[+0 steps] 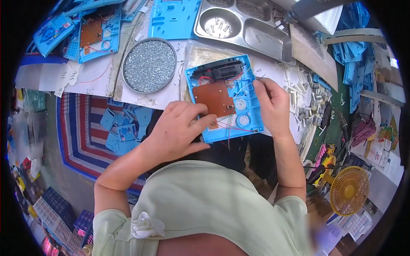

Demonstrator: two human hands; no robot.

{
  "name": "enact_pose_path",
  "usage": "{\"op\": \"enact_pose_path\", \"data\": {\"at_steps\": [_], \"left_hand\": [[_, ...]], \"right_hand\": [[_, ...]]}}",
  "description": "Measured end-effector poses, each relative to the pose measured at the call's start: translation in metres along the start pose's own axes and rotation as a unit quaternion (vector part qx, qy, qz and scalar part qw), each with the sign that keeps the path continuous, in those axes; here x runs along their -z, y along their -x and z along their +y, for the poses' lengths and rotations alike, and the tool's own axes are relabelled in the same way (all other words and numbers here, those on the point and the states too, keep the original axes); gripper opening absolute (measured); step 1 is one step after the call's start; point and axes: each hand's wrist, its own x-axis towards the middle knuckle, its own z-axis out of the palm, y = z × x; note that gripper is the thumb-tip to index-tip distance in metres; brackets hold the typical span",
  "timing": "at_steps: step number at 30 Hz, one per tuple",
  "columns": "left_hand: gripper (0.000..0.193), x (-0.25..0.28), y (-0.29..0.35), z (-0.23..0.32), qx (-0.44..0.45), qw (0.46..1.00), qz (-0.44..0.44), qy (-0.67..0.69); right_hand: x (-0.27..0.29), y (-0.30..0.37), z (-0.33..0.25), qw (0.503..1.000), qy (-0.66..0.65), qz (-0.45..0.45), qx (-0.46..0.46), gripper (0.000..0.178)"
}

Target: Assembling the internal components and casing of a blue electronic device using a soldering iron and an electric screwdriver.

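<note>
Left hand [173, 130] grips the blue plastic housing [253, 112], right hand [275, 109] pinches its rim, so keep those red wires [205, 78] slack.

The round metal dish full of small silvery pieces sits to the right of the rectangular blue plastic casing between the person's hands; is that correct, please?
Not quite: in the head view, the round metal dish full of small silvery pieces sits to the left of the rectangular blue plastic casing between the person's left hand and right hand.
</note>
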Motion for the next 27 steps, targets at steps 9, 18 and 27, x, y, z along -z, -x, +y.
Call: {"op": "enact_pose_path", "data": {"at_steps": [9, 18, 27], "left_hand": [[0.053, 0.027, -0.005, -0.04, -0.038, 0.996, 0.024, -0.071], [0.049, 0.008, -0.018, -0.016, -0.044, 0.996, 0.01, -0.075], [0.031, -0.034, -0.027, -0.027, -0.097, 0.994, 0.035, -0.033]], "right_hand": [[-0.029, -0.024, 0.026, 0.966, 0.159, 0.11, 0.174, 0.013], [-0.01, -0.017, 0.021, 0.977, 0.064, 0.032, 0.199, 0.015], [0.003, -0.028, -0.008, 0.913, 0.28, -0.089, 0.283, 0.016]]}}
